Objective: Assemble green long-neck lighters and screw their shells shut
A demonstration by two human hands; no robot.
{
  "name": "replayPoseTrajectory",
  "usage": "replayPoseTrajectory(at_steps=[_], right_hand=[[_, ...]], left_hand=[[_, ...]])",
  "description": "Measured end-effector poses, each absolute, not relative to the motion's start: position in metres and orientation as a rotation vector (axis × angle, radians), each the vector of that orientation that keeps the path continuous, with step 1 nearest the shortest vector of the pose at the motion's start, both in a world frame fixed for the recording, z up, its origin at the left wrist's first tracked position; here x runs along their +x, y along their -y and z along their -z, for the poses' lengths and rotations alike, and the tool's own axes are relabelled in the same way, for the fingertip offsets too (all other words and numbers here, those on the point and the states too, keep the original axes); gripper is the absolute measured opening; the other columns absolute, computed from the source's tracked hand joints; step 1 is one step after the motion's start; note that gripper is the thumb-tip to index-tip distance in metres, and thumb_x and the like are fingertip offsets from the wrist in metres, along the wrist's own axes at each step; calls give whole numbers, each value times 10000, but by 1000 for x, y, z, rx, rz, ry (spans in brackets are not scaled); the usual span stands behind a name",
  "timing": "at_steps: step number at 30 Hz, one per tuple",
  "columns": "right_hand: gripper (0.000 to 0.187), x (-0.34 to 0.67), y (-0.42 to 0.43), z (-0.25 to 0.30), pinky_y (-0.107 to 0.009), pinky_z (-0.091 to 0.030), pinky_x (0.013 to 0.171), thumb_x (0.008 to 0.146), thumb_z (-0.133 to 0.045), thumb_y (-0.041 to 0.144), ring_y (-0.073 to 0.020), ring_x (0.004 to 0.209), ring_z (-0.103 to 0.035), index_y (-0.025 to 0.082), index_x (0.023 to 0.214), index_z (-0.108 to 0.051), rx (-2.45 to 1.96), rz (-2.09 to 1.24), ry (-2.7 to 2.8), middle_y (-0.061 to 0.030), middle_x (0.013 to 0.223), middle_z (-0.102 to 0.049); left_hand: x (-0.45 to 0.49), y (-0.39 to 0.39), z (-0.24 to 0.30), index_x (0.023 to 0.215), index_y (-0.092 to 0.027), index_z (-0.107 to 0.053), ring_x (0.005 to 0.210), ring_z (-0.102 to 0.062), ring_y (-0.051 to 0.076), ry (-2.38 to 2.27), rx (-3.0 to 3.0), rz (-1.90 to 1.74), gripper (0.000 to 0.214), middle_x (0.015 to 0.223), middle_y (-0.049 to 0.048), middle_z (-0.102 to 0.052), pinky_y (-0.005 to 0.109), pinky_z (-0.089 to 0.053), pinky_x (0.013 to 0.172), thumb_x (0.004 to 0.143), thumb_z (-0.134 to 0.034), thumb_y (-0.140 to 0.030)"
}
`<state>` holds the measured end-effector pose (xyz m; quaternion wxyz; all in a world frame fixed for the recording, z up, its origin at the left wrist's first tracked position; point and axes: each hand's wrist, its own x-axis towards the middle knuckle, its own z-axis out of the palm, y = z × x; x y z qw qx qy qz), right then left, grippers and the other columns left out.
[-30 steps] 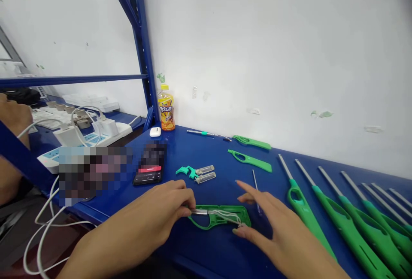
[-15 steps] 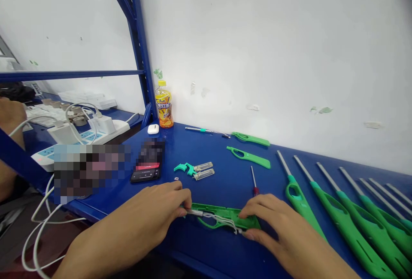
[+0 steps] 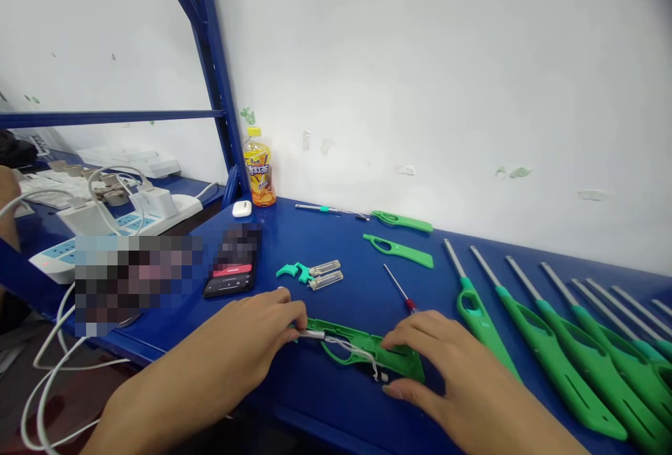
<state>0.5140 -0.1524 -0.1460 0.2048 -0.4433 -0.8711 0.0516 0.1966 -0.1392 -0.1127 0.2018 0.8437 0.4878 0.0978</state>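
Your left hand pinches the metal tube; green shell lies just right of that grip, beneath white wires. Your right hand, loosely spread, arches around shell's far end; contact unclear.

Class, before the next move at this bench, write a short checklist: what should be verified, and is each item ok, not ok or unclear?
1. Left hand grips the metal tube: ok, pinched at its end.
2. Green casing half lies inside-up: ok.
3. White wires tucked inside it: not ok, their loose end spills over the near edge.
4. Right hand steadies the casing: cannot tell, fingertip contact is unclear.
5. Screwdriver clear of the right hand: cannot tell, its handle is partly hidden.
6. Clear tanks apart from both hands: ok.
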Motion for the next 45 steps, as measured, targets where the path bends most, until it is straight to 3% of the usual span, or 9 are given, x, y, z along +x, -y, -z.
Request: replayPoseTrajectory(at_steps=[4,10,15,26,45], right_hand=[[305,515,149,144,-423,-637,890,832,-879,121,-264,1008,-760,316,1031,-756,-1227,-228,2470,11,1094,-774],[286,525,149,137,-364,-651,841,793,-913,137,-239,902,-783,324,957,-771,-1203,-281,2481,31,1035,-791],[298,529,150,134,-306,-650,796,787,-909,121,-217,872,-793,332,938,-762,-1226,-324,2471,49,1016,-795],[289,530,150,132,-288,-638,764,788,-895,116,-203,860,-785,330,920,-753,-1224,-335,2453,64,986,-793],[263,531,152,136,-298,-625,755,827,-866,136,-204,879,-766,347,924,-742,-1282,-435,2401,65,994,-777]], left_hand=[[196,137,112,1087,-307,-718,987,-706,232,-1388,2352,-289,264,1098,26,-731,315,-491,905,1076,-463,-240],[200,140,108,1104,-320,-705,1050,-687,228,-1393,2279,-285,258,1135,10,-720,323,-473,934,1082,-462,-237],[206,146,104,1167,-374,-676,1148,-640,214,-1389,2269,-298,190,1226,-31,-673,319,-434,977,1071,-555,-263],[218,138,104,949,-316,-744,960,-699,165,-1282,2405,-349,170,1021,-69,-736,278,-442,822,999,-698,-160],[218,141,104,952,-332,-786,906,-702,158,-1245,2382,-301,200,972,-65,-753,278,-446,783,1025,-681,-178]])
